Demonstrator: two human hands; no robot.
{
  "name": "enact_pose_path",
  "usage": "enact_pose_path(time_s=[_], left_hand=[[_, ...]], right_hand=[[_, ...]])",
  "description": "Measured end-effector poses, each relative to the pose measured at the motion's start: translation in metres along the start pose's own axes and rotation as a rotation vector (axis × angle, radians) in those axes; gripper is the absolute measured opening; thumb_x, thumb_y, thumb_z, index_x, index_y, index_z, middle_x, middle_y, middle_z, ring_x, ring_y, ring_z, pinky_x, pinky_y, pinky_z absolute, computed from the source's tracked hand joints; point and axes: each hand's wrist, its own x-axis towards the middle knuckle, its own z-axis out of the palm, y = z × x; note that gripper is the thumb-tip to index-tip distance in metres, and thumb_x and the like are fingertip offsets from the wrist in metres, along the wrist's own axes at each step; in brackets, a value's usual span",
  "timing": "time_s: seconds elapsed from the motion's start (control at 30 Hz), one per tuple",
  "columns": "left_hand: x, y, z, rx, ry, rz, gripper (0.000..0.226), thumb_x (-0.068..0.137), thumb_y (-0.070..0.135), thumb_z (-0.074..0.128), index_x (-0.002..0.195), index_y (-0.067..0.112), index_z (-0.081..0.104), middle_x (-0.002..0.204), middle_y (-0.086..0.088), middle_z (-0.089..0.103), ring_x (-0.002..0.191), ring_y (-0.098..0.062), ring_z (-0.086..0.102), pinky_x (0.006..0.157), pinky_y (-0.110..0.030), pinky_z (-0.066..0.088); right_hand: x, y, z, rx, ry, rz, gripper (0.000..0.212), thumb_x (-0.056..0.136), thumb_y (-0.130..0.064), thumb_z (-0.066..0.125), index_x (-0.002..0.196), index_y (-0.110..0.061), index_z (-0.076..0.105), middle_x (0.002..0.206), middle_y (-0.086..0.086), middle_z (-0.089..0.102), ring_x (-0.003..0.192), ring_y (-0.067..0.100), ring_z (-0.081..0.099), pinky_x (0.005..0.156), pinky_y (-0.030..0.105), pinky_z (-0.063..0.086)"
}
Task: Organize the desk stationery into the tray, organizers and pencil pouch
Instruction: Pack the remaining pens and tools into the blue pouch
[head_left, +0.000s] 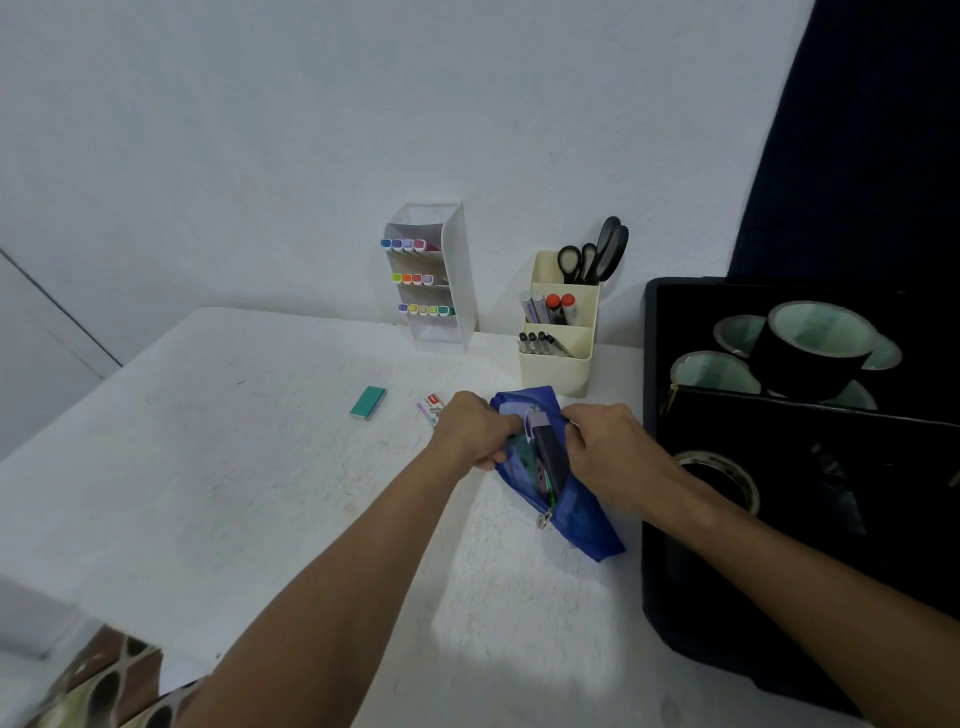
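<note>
Across the lower and middle frame spreads the white table (218, 467), and along the right edge sits the black tray (675, 597), already loaded with several rolls of tape (815, 345). Toward the upper centre, against the wall, stands the white tiered organizer (457, 280) with rows of coloured markers, and just right of it the cream organizer (558, 371) holding scissors, markers and pens. At centre frame, just left of the tray, lies the blue pencil pouch (576, 512), its mouth open and its zipper pull (543, 519) hanging at the near end. Both hands are clenched on it: the left hand (470, 428) grips the left lip of the opening, the right hand (613, 452) grips the right lip, pulling the mouth apart. Inside show a dark oblong item and some greenish and lilac pieces, though the mesh and shadow make it hard to say just what they are. The step in hand looks like packing the pouch, holding it wide to settle the contents. Two small things remain loose on the table at centre left: a teal box (368, 403) well apart from the pouch, and a small white packet (432, 406) just beside the left hand. The next move probably calls for one hand to let go and reach left for the packet or the teal box, while the other keeps the mouth open so the piece can slide in beside the rest; closing the zip would wait until both are stowed.
</note>
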Motion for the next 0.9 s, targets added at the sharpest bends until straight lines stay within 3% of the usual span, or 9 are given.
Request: enact_pose_path(time_s=[0.1, 0.17, 0.3, 0.43, 0.53, 0.67, 0.8, 0.9], left_hand=[[0.004, 0.003, 0.008, -0.076, 0.096, 0.019, 0.022, 0.080, 0.023, 0.070, 0.087, 0.002, 0.070, 0.078, -0.016, 0.071, 0.072, -0.030, 0.070, 0.070, -0.042, 0.061], [0.004, 0.005, 0.012, -0.199, 0.080, 0.032, 0.013, 0.081, 0.013, 0.069, 0.091, 0.004, 0.071, 0.085, -0.016, 0.070, 0.075, -0.029, 0.068, 0.076, -0.045, 0.060], [0.003, -0.004, 0.012, -0.254, 0.044, 0.089, 0.021, 0.079, -0.011, 0.063, 0.096, 0.000, 0.069, 0.085, -0.011, 0.065, 0.072, -0.021, 0.059, 0.073, -0.036, 0.055], [0.007, -0.015, 0.008, -0.116, 0.103, 0.152, 0.021, 0.082, -0.007, 0.057, 0.095, 0.004, 0.070, 0.095, -0.010, 0.070, 0.082, -0.019, 0.061, 0.077, -0.033, 0.054], [0.009, -0.020, 0.007, -0.002, 0.188, 0.096, 0.010, 0.086, 0.013, 0.058, 0.094, 0.009, 0.063, 0.084, -0.002, 0.063, 0.078, -0.019, 0.058, 0.073, -0.030, 0.051], [0.002, -0.025, 0.014, 0.149, 0.054, 0.005, 0.024, 0.089, 0.028, 0.058, 0.074, 0.010, 0.058, 0.066, -0.002, 0.054, 0.061, -0.014, 0.052, 0.066, -0.030, 0.050], [-0.007, -0.020, 0.012, 0.202, 0.019, 0.030, 0.016, 0.089, 0.017, 0.053, 0.077, 0.007, 0.058, 0.063, -0.004, 0.053, 0.057, -0.014, 0.050, 0.060, -0.027, 0.046], [-0.018, -0.006, -0.003, 0.046, -0.013, 0.061, 0.019, 0.090, 0.010, 0.045, 0.074, 0.007, 0.056, 0.063, -0.010, 0.061, 0.053, -0.020, 0.058, 0.052, -0.026, 0.050]], right_hand=[[0.000, 0.000, 0.000, -0.003, -0.004, -0.009, 0.025, 0.098, -0.016, 0.039, 0.100, -0.005, 0.062, 0.096, 0.011, 0.063, 0.075, 0.019, 0.054, 0.065, 0.024, 0.043], [0.001, 0.000, 0.000, -0.008, -0.012, 0.001, 0.022, 0.098, -0.016, 0.040, 0.099, -0.006, 0.060, 0.094, 0.009, 0.060, 0.074, 0.018, 0.053, 0.065, 0.024, 0.043], [0.002, 0.000, 0.001, -0.013, -0.031, 0.020, 0.020, 0.097, -0.017, 0.040, 0.097, -0.008, 0.058, 0.095, 0.009, 0.059, 0.075, 0.019, 0.055, 0.064, 0.025, 0.043], [0.002, 0.002, 0.001, 0.008, -0.034, 0.010, 0.020, 0.097, -0.015, 0.040, 0.093, -0.008, 0.058, 0.095, 0.011, 0.062, 0.077, 0.022, 0.060, 0.066, 0.031, 0.050], [0.001, 0.002, 0.000, 0.008, -0.034, 0.012, 0.019, 0.096, -0.012, 0.040, 0.093, -0.007, 0.058, 0.095, 0.011, 0.062, 0.076, 0.023, 0.060, 0.066, 0.031, 0.051], [0.001, 0.000, -0.001, 0.007, -0.036, 0.019, 0.018, 0.096, -0.012, 0.041, 0.096, -0.007, 0.058, 0.098, 0.011, 0.061, 0.078, 0.023, 0.059, 0.067, 0.030, 0.050], [0.000, 0.000, -0.002, 0.000, -0.018, 0.006, 0.022, 0.096, -0.012, 0.041, 0.102, -0.004, 0.060, 0.100, 0.012, 0.062, 0.082, 0.024, 0.059, 0.073, 0.033, 0.052], [0.000, 0.001, -0.003, 0.046, -0.007, -0.002, 0.024, 0.097, -0.014, 0.039, 0.096, -0.004, 0.061, 0.096, 0.013, 0.063, 0.078, 0.023, 0.059, 0.068, 0.034, 0.051]])
